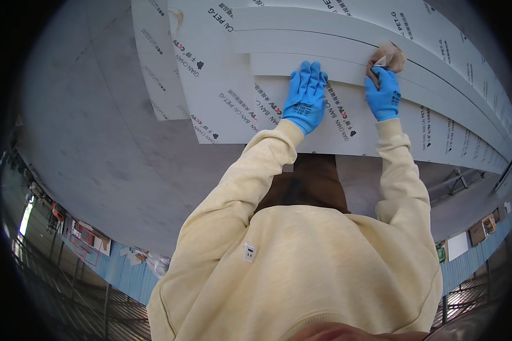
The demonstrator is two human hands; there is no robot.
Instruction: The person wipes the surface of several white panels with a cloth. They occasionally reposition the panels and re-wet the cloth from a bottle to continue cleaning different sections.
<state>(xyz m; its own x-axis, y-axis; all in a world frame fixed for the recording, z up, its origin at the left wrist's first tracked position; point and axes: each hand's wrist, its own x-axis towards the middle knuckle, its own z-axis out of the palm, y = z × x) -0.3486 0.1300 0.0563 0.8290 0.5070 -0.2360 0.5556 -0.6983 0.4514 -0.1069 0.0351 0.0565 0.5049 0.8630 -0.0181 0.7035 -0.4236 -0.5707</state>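
Several long, pale grey strips point(335, 42) lie side by side on a large white panel point(222, 128) covered in printed film. My left hand point(305, 98), in a blue glove, lies flat with its fingers stretched over the nearest strip point(270, 66). To the right, my right hand point(384, 96), gloved in blue too, grips a crumpled brownish cloth point(388, 55) against the strips. The cloth's underside is hidden, as are the tips of the right fingers.
At the left, another printed sheet point(156, 74) sits partly under the panel. Grey floor point(96, 142) spreads around. A metal frame point(455, 181) stands under the panel's right side. Stacked boards point(483, 227) and a blue wall point(122, 278) show at the rim.
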